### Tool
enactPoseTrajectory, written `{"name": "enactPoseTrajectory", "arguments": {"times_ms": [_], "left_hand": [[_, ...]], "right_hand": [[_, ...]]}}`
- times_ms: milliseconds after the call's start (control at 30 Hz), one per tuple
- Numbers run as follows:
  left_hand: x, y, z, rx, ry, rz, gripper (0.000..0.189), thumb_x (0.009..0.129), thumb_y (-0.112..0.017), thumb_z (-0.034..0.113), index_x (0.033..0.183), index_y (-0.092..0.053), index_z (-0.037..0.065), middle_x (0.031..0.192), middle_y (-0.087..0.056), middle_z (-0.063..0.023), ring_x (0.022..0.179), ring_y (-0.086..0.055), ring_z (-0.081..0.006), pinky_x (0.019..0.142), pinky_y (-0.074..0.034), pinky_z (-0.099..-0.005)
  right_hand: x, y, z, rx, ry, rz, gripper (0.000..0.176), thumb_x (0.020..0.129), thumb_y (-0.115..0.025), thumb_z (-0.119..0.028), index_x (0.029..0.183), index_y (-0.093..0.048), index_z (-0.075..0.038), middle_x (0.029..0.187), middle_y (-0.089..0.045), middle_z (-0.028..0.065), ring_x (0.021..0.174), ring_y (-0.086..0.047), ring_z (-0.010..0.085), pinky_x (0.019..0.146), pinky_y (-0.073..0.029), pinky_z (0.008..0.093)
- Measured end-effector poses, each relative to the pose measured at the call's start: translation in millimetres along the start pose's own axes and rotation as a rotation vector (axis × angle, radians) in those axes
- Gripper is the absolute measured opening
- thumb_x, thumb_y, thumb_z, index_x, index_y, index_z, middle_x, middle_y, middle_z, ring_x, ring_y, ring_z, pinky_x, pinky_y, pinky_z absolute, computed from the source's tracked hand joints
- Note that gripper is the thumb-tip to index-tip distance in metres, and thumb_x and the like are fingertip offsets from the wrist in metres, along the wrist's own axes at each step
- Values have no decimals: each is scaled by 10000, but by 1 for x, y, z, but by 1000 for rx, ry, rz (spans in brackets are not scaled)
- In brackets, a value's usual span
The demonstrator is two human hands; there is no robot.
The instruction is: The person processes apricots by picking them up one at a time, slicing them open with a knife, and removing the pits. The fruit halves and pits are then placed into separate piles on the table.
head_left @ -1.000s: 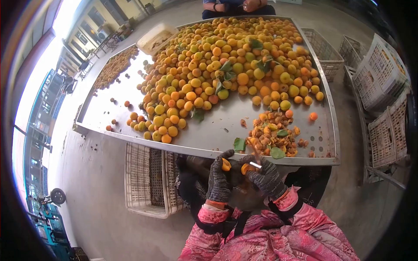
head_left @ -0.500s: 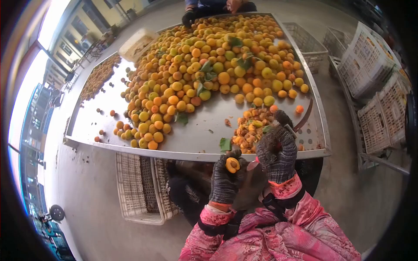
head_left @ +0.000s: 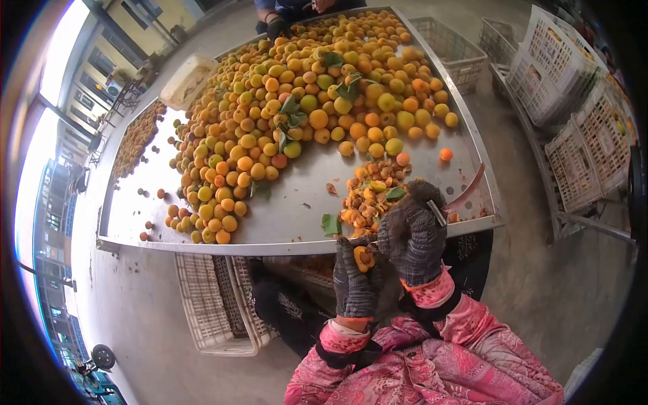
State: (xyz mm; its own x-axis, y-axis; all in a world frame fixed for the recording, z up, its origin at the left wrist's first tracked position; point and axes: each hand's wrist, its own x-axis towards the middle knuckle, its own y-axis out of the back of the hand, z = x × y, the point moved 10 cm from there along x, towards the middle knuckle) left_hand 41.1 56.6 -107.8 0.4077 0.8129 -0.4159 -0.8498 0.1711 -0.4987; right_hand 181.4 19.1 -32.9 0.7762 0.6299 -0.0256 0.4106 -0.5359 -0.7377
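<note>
My left hand [head_left: 356, 280], in a dark knitted glove, is closed around a cut apricot [head_left: 364, 258], its orange flesh and brownish middle facing up. Close beside it on the right, my gloved right hand [head_left: 412, 236] is closed on a curved knife [head_left: 467, 192]. The reddish-brown blade points away to the upper right, and my fingers hide most of the handle. Just beyond my hands, a heap of split apricot pieces [head_left: 361, 202] lies on the metal table [head_left: 297, 219]. A green leaf [head_left: 331, 225] rests at its near left edge.
Whole apricots [head_left: 270, 115] are piled across the table. Another person's dark-gloved hand [head_left: 277, 27] is at the far edge. A pale plastic container [head_left: 187, 81] stands at the left rim. Crates [head_left: 219, 304] sit below, and stacked crates [head_left: 553, 74] stand on the right.
The right hand has moved up against the left fingertips, and the knife has turned slightly. The apricot in the left hand shows a rougher, browner middle. The view has shifted a little.
</note>
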Motion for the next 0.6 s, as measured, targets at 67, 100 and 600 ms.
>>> {"name": "enactPoseTrajectory", "arguments": {"times_ms": [67,100,600], "left_hand": [[-10,-11,29,354,-314,10,330,944,-409,295,1049,-524,4,893,-576,-88,789,-556,-158,705,-476,-271],[-25,-27,52,708,-629,20,337,966,-353,240,1066,-538,-24,861,-586,-71,763,-547,-143,678,-456,-265],[1,-36,12,1025,-516,-324,336,835,-571,144,1119,-481,-12,916,-581,-102,796,-577,-218,696,-494,-350]], "right_hand": [[-2,-2,0,-42,38,-87,306,864,-509,-139,1147,-433,-53,541,-416,17,350,-392,119,328,-344,253],[1,3,2,-43,36,-83,306,864,-509,-139,1147,-433,-53,541,-416,17,350,-392,119,328,-344,253],[-28,-67,-15,-1392,848,-628,205,763,-640,-132,954,-580,-89,701,-548,38,614,-561,182,568,-470,295]]}}
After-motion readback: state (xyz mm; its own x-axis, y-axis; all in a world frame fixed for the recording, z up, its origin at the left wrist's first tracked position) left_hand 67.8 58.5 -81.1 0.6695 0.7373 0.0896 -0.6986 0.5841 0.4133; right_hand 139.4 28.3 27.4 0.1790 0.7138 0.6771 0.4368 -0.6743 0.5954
